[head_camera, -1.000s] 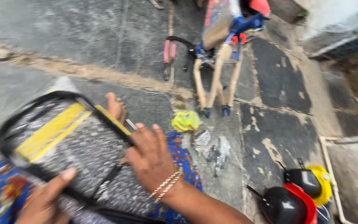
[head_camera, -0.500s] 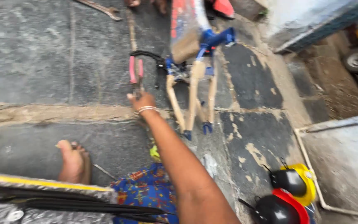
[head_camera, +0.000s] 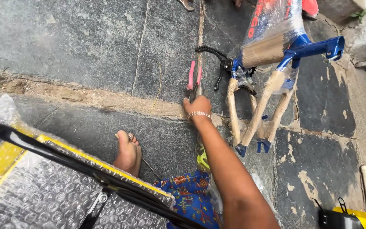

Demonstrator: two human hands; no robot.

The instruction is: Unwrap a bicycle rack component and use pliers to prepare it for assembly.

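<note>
The right hand (head_camera: 198,106) reached out at full arm's length and closed around the dark jaw end of a pair of pink-handled pliers (head_camera: 194,80), which lay on the grey stone-slab floor (head_camera: 77,38) with the handles pointing away from the person. The pliers sat just beside a sandy mortar joint between slabs (head_camera: 85,96), close to a vertical seam. The left hand was out of view.

Just right of the pliers lay a blue bicycle frame wrapped in brown cardboard and clear plastic (head_camera: 272,63), its black chain (head_camera: 210,51) curling near the handles; little room remained on that side. To the left the slabs lay open and bare.

Nearer the person, a bare foot (head_camera: 128,154) rested on the stone, and a bicycle wheel wrapped in bubble wrap with a yellow strip (head_camera: 43,186) filled the lower left corner. A yellow and black object (head_camera: 352,218) sat at the lower right edge.
</note>
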